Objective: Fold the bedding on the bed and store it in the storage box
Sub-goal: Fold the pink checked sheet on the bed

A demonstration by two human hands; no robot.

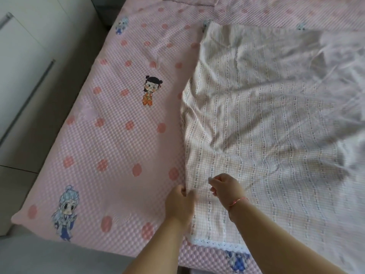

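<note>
A pale checked blanket (266,115) with white lace trim lies spread over the right half of the bed, wrinkled and blurred toward the right. My left hand (180,202) pinches its left edge near the front corner. My right hand (227,188), with a red string on the wrist, hovers just to the right over the blanket, its fingers curled as if pinching the fabric. Under the blanket lies a pink sheet (110,119) with red dots and cartoon figures. No storage box is in view.
The bed's left corner (15,218) juts toward a grey floor (39,254). A white cabinet (21,62) with long handles stands along the left. More pink bedding is bunched at the far top edge (276,8).
</note>
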